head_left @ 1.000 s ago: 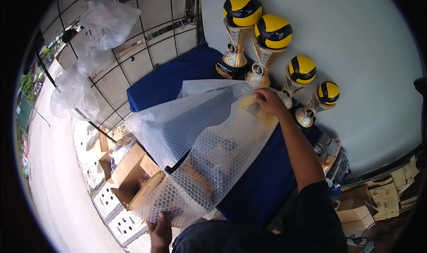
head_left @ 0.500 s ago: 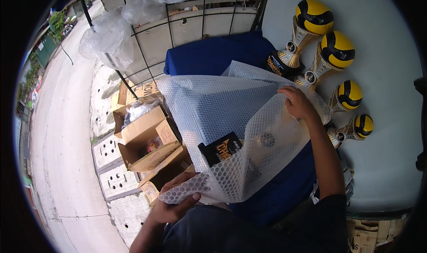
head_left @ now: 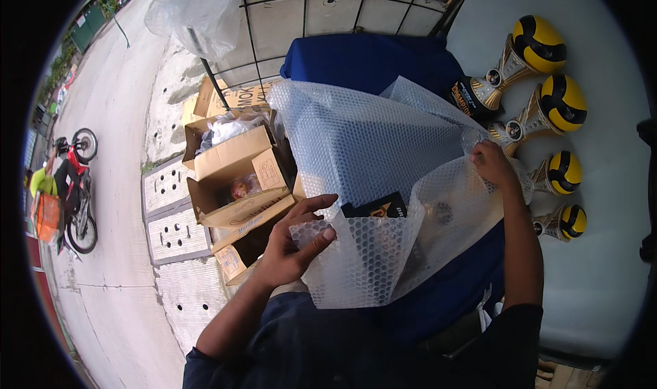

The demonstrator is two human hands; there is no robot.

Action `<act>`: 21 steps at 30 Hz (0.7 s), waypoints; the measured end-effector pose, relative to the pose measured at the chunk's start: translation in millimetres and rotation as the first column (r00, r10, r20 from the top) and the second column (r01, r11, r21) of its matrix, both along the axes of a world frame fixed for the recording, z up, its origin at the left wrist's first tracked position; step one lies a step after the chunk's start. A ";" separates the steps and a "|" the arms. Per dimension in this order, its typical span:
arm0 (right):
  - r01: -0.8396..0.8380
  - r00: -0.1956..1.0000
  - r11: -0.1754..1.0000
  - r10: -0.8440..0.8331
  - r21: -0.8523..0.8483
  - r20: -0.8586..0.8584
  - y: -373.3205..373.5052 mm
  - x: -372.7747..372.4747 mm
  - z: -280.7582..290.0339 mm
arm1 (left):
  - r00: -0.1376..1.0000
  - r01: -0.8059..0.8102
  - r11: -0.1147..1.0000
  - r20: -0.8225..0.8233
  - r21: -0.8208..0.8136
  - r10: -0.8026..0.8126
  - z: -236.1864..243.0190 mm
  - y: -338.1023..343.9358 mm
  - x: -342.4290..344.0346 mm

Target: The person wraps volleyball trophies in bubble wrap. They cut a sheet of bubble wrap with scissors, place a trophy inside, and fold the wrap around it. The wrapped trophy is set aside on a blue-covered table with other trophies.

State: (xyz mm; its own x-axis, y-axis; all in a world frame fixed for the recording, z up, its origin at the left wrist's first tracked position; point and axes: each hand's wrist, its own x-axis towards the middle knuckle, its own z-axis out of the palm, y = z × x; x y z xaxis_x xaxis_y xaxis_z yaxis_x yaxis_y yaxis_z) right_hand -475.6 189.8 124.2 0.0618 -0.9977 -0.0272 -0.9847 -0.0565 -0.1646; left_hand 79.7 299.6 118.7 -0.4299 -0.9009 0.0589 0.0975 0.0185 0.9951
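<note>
A wide sheet of bubble wrap [head_left: 369, 136] spreads over the blue cloth in front of me. Folded inside it lies a trophy, whose black base [head_left: 380, 207] shows at an opening; its remaining length is blurred behind the plastic. My left hand [head_left: 291, 245] is at the sheet's near left edge, thumb and forefinger spread apart with the wrap's edge between them. On the far right side of the sheet, my right hand [head_left: 489, 163] has its fingers closed on the wrap. Several trophies topped with yellow and black volleyballs [head_left: 539, 43] are lined up beyond my right hand.
Opened cardboard boxes [head_left: 233, 146] sit left of the wrap, one with a plastic-wrapped item inside. Blue cloth [head_left: 369, 60] covers the surface. Behind stands a metal grid [head_left: 308, 13] hung with clear plastic [head_left: 198, 19]. A person on a red motorcycle [head_left: 75, 190] is on the road.
My left hand has moved up and its fingers have spread. My right hand has shifted along the wrap's edge, fingers more curled. The view has turned leftward; the motorcycle has come into view.
</note>
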 end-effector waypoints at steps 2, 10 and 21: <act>0.037 0.967 0.988 0.002 -0.150 0.253 -6.5 -6.9 5.7 | 1.000 0.015 0.999 -0.026 -0.031 -0.016 3.5 -4.2 -2.3; 0.064 0.997 0.985 -0.056 -0.158 0.056 4.5 -13.2 -17.1 | 0.983 0.182 0.983 -0.004 -0.033 -0.182 -45.5 -26.1 4.8; 0.216 0.870 0.890 -0.362 -0.401 -0.335 29.8 39.4 -3.8 | 0.995 -0.028 0.978 0.097 0.208 0.008 -102.5 -50.8 25.8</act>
State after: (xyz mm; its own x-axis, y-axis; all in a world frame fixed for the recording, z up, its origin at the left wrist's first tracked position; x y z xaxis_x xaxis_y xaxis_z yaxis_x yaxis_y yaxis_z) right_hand -436.2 219.6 120.5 -0.1734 -0.9180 0.3567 -0.9420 0.2603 0.2120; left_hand 105.4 248.8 16.2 -0.4080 -0.8967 -0.1715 0.0042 -0.1897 0.9818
